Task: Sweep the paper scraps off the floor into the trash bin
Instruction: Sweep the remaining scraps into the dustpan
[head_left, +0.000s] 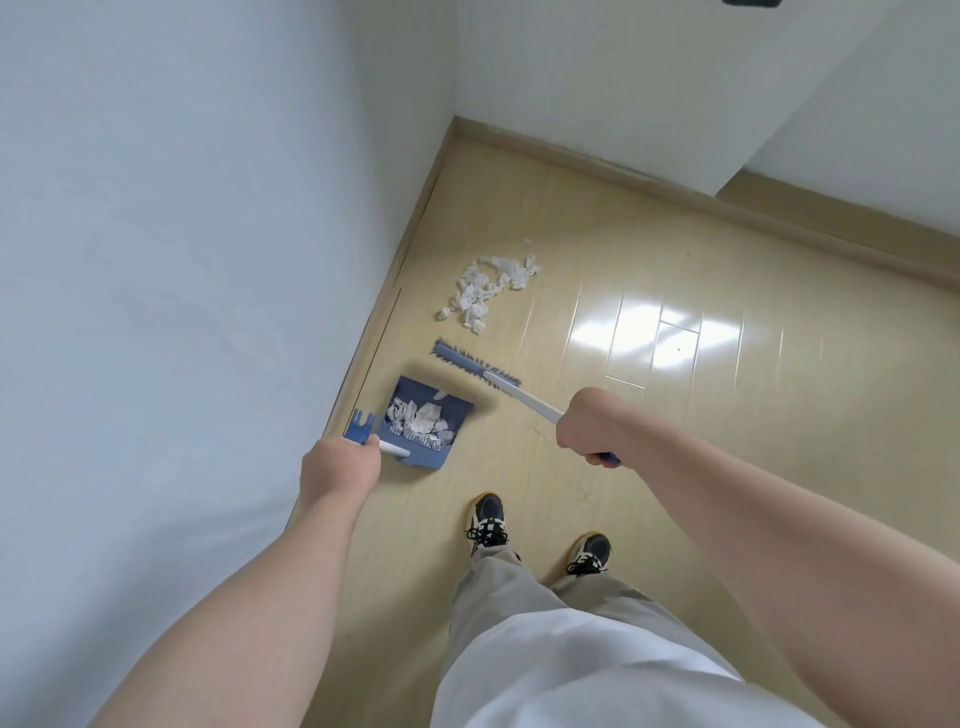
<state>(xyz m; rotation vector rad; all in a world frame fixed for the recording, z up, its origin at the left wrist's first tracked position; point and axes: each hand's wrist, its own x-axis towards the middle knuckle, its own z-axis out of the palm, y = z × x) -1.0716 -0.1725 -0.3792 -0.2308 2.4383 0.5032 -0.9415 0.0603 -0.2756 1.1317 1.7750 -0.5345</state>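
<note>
White paper scraps (485, 288) lie in a loose pile on the wooden floor near the corner. A blue dustpan (457, 415) sits nearer to me beside the left wall, with several scraps inside it. My left hand (337, 467) grips the dustpan's white-and-blue handle (363, 434). My right hand (589, 423) grips the white handle of a blue broom. The broom head (475, 362) lies between the dustpan and the pile, apart from both. No trash bin is in view.
A white wall (182, 260) runs along the left, and another with a wooden skirting (675, 192) closes the far side. My two feet in dark sneakers (488, 519) stand just behind the dustpan. Glossy floor (727, 415) extends to the right.
</note>
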